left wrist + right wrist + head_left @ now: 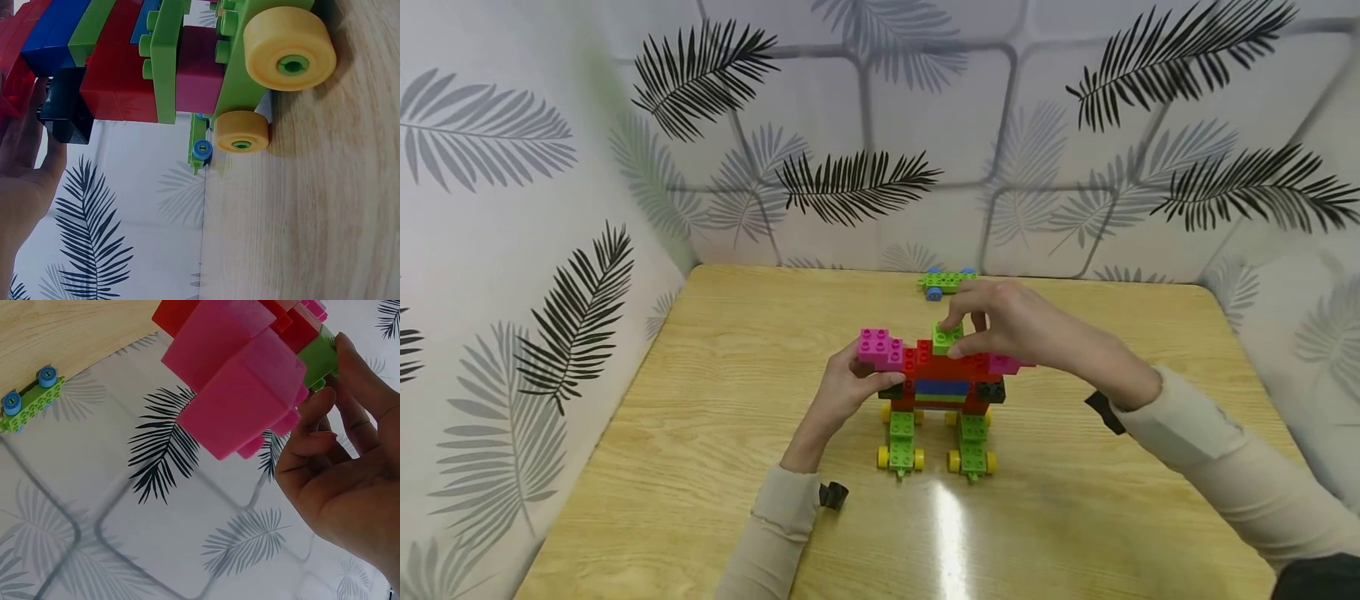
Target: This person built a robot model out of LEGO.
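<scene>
A toy-brick figure stands upright on the table, with a red brick body (943, 367) and a blue-and-green band across its middle. Its two legs end in green wheeled bases (901, 450) with yellow wheels (290, 50). Pink bricks (874, 343) stick out at both sides above black bricks (67, 103). My left hand (837, 392) grips the figure's left side, thumb in front near the black brick and fingers behind. At the top, my right hand (1011, 321) pinches a light green brick (946, 337) between thumb and fingers, right at the red bricks.
Behind the figure, near the table's back edge, sits a green wheeled base (951, 282) with blue wheels. The wooden table (715, 467) meets leaf-patterned walls (925, 108) at the back and sides.
</scene>
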Demonstrator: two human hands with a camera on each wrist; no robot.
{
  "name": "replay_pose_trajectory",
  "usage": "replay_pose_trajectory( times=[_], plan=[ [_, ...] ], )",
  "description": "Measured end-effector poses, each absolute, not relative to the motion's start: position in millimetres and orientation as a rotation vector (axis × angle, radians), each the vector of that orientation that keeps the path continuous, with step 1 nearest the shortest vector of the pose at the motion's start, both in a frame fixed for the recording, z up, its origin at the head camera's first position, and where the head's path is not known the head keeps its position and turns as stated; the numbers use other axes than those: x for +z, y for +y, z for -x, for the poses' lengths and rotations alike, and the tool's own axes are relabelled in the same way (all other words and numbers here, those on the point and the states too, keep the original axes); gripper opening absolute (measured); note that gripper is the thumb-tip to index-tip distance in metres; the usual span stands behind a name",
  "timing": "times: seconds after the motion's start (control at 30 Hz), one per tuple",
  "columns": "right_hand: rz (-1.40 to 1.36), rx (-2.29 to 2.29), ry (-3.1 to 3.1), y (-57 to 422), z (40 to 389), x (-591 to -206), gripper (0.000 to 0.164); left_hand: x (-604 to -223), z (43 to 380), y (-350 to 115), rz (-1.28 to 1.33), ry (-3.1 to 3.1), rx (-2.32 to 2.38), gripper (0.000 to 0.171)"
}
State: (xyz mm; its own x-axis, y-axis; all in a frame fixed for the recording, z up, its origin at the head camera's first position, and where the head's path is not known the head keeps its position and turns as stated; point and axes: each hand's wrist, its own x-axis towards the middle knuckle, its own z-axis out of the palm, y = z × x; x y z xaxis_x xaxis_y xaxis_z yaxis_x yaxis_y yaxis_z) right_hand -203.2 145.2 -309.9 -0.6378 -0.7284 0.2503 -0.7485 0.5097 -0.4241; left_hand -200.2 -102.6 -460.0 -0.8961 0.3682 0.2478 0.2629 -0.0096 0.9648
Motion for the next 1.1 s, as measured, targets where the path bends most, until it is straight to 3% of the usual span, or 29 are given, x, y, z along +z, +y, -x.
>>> replay_pose_trajectory(
  times=[0.6, 1.1],
  plan=[
    [-1.390, 0.843, -2.646, 164, 209, -314, 0.017, -463, 201, -104, -0.717, 2.142, 2.049, 0.048],
    [-1.320, 0.894, -2.521, 180, 234, -320, 0.016, -461, 200, -106, -0.736, 2.173, 2.031, 0.048]
  ],
)
